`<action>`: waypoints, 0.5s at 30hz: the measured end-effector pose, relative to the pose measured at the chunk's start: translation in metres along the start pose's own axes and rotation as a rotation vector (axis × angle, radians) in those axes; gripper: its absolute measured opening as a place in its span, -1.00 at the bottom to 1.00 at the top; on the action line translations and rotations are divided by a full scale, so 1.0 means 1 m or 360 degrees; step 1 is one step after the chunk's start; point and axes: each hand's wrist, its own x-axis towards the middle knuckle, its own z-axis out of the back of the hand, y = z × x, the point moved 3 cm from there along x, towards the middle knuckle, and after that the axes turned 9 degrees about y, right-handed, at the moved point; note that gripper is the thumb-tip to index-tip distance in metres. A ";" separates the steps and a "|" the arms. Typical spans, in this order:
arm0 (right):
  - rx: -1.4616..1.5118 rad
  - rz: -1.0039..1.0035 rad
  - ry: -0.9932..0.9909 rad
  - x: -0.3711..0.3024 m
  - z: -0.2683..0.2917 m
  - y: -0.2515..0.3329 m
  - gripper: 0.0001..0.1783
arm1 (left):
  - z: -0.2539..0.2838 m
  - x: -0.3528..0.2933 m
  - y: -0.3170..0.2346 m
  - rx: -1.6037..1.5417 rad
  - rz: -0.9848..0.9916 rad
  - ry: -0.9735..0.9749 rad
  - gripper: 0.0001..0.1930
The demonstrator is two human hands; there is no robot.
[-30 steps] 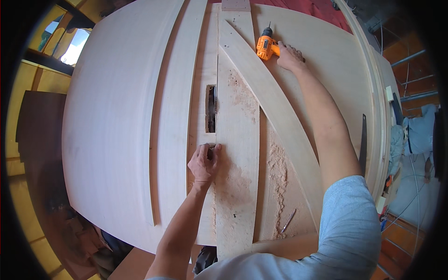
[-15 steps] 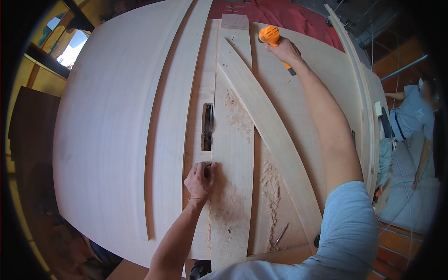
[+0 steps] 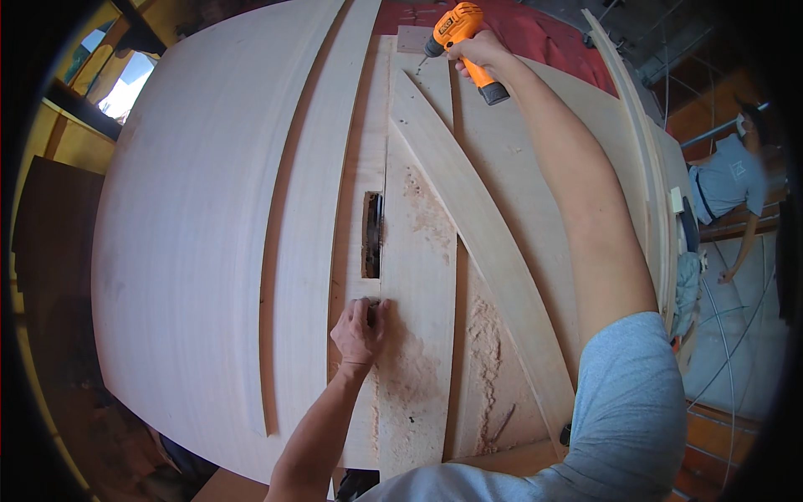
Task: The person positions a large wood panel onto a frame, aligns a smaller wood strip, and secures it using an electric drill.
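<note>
My right hand (image 3: 477, 52) is closed round the grip of an orange cordless drill (image 3: 458, 25) with a black battery base. Its bit points down and left, close to screws at the far end of a pale wooden strip (image 3: 418, 318); I cannot tell whether the tip touches. My left hand (image 3: 361, 330) rests on the strip's left edge, just below a long rectangular slot (image 3: 373, 236) cut in the wood. Its fingers are curled round a small dark thing, mostly hidden. Inside the slot something dark shows.
A slanted board (image 3: 477, 217) lies across the strip, its far tip pointed. Long boards (image 3: 322, 184) lie on the big pale panel (image 3: 184, 234) at left. Wood shavings (image 3: 483, 368) are scattered near me. Red cloth (image 3: 544, 38) covers the back; a co-worker (image 3: 728, 180) stands at right.
The drill has moved left and swung round, its bit now pointing at the strip's far end. My left hand stays by the slot. The co-worker at right has shifted a little.
</note>
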 end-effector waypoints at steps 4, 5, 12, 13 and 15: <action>-0.0068 0.0004 -0.0049 -0.001 -0.011 0.003 -0.70 | 0.000 -0.001 0.004 -0.0007 -0.0010 -0.0011 -0.73; -0.0057 -0.0004 -0.0051 0.002 -0.008 0.001 -0.70 | 0.000 -0.001 0.003 -0.0023 -0.0028 -0.0017 -0.73; -0.0009 -0.0018 -0.0087 0.009 -0.011 -0.005 -0.69 | 0.000 0.000 0.002 0.0000 -0.0005 0.0023 -0.71; -0.0027 -0.0022 -0.0090 0.010 -0.011 -0.006 -0.72 | -0.001 0.000 0.002 -0.0006 -0.0005 0.0021 -0.71; -0.0062 -0.0030 -0.0096 0.011 -0.010 -0.008 -0.77 | -0.001 0.000 0.003 -0.0015 -0.0018 0.0022 -0.71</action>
